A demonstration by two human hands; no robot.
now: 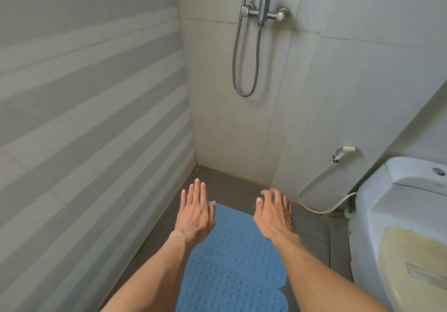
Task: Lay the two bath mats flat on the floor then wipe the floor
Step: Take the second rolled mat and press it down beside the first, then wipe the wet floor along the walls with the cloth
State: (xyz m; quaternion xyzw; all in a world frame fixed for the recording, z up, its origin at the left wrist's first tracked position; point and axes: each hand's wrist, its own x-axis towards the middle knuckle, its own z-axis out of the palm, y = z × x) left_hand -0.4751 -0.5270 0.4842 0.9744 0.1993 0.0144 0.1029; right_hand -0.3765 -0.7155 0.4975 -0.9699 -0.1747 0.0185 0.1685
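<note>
A blue perforated bath mat (232, 261) lies flat on the grey floor (229, 188) of the shower corner, running from the lower edge of the view toward the far wall. My left hand (197, 211) is stretched out above the mat's far left corner, palm down, fingers spread, holding nothing. My right hand (274, 213) hovers over the mat's far right edge, fingers apart and empty. Both forearms cover parts of the mat. Only this one mat is in view, and no cloth or wiping tool shows.
A striped tile wall (84, 130) runs along the left. The back wall carries a shower mixer (264, 9) with a looping hose (244, 69). A white toilet (401, 227) with a bidet sprayer (343, 153) and its hose stands at the right.
</note>
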